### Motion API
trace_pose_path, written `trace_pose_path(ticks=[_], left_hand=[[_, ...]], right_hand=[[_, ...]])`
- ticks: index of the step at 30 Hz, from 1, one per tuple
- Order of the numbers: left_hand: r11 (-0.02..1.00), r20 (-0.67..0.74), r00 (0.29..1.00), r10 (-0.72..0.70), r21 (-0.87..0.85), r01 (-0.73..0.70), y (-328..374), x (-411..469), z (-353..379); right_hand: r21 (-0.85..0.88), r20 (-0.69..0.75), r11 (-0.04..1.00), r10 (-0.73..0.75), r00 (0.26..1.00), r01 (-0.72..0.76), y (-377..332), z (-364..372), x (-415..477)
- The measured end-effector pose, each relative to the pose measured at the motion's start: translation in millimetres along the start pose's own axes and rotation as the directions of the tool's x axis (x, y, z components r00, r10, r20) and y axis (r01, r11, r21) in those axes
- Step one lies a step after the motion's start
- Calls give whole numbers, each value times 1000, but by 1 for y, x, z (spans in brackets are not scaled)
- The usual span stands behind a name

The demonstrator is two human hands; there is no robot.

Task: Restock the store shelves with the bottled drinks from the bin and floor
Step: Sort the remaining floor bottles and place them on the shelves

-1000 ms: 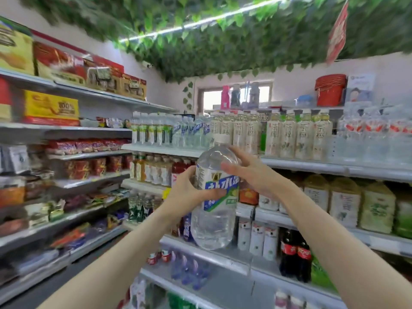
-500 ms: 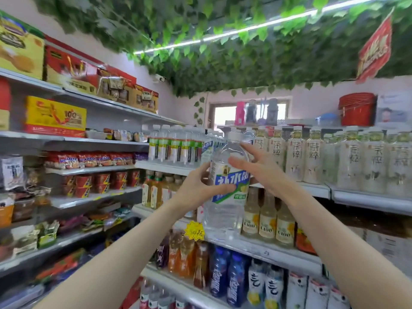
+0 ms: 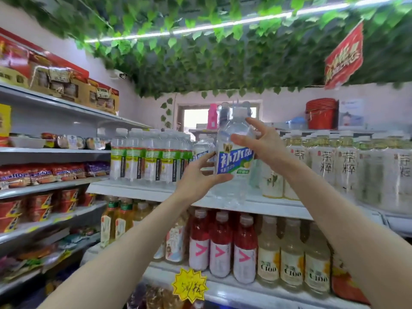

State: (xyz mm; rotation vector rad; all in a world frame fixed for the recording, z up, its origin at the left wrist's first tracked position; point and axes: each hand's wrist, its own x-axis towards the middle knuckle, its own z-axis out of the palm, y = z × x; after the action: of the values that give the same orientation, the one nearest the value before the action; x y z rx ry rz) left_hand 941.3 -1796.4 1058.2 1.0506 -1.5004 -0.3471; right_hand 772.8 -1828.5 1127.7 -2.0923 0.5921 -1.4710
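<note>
One bottle [image 3: 234, 162], full, likely heavy, slick plastic: my left hand [image 3: 196, 178] grips its label, my right hand [image 3: 262, 142] cups its shoulder, over the shelf [image 3: 274, 207] edge.

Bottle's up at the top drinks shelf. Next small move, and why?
Probably lower the blue-label bottle into the gap beside the matching bottle: left hand and right hand hold it roughly upright at the shelf front edge.

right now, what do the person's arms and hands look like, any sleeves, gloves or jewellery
Both forearms are bare up to the frame edge, with no sleeve in view. The left hand and right hand wear no gloves, and no ring, watch or bracelet shows on either.
</note>
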Motion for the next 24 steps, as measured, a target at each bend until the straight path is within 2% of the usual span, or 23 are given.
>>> trace_pose_path(ticks=[6, 12, 21, 24], left_hand=[[995, -28, 995, 92, -47, -93, -46, 67, -1], [994, -59, 992, 107, -12, -108, -85, 104, 4], [995, -63, 995, 84, 57, -80, -107, 120, 15], [993, -62, 994, 84, 90, -78, -107, 118, 16]], right_hand=[[-108, -109, 994, -4, 994, -8, 40, 19, 54], [-227, -164, 971, 35, 986, -72, 71, 36, 86], [-310, -166, 939, 100, 981, -149, 102, 43, 111], [-329, -144, 922, 163, 976, -202, 110, 43, 114]])
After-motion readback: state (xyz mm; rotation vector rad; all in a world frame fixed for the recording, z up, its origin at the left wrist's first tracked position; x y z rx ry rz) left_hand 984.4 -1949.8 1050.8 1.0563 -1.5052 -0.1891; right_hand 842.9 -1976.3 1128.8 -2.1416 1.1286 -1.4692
